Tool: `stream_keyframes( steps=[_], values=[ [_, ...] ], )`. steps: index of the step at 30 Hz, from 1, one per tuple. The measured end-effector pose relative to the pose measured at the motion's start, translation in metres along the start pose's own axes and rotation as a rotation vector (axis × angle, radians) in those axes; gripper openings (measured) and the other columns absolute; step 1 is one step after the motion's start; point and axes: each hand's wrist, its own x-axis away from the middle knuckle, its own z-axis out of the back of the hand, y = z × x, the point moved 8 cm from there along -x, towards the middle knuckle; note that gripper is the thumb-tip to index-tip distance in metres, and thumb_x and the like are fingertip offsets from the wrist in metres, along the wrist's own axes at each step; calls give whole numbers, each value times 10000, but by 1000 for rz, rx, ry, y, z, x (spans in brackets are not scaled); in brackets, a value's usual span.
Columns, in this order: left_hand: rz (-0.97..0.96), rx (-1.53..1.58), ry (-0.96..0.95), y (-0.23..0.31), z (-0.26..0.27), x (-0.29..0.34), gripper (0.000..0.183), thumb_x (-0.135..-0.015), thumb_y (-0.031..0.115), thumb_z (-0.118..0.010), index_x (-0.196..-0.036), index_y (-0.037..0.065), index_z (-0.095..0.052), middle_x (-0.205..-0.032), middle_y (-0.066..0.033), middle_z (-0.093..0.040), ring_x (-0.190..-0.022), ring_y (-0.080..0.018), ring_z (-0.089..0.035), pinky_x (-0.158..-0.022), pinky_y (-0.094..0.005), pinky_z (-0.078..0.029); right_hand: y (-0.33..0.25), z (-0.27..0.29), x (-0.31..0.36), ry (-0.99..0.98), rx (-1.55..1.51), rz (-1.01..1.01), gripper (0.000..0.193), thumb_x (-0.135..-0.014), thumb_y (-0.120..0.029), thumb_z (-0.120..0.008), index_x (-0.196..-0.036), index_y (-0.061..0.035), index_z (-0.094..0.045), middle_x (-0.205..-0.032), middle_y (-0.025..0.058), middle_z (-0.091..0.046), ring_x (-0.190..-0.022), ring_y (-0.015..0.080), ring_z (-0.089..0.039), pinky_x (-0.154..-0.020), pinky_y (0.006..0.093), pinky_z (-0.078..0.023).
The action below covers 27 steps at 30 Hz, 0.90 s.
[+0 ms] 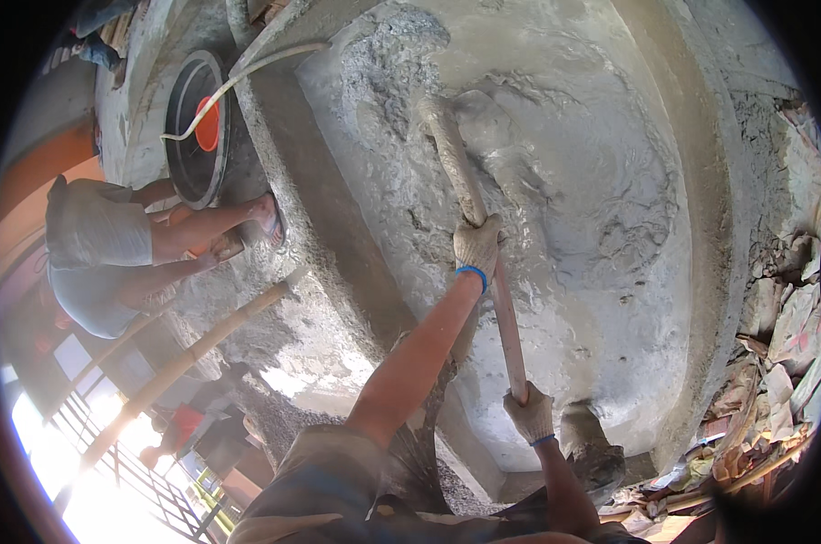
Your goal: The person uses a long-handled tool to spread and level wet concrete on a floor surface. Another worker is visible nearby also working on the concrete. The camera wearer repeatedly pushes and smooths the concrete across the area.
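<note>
My left hand, in a pale knitted glove with a blue cuff, wraps round the middle of a long wooden tool handle. Closer to my body, my right hand, gloved alike, is closed round the handle's near end. The handle slants away and slightly left, its far part coated in grey mortar. Its far end meets the wet mortar, where the smeared tool head cannot be told clearly. Mortar covers the floor of a wide concrete-walled trough. A dark muddy boot stands beside my right hand.
The trough's left wall and curved right wall bound the mortar. Beyond the left wall are a bent-over person, a black tub with an orange bowl, and a wooden pole. Rubble lies at right.
</note>
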Motion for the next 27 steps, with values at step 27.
stream_keyframes(
  steps=[27],
  values=[
    [56, -134, -39, -125, -10, 133, 354, -893, 242, -817, -1043, -40, -664, -843, -84, -665, -646, -204, -675, -620, -346, -606, 64, 50, 96, -156, -65, -140, 462, -920, -426, -763, -1057, 7, -676, -910, 241, -741, -906, 422, -753, -782, 488, -557]
  ],
)
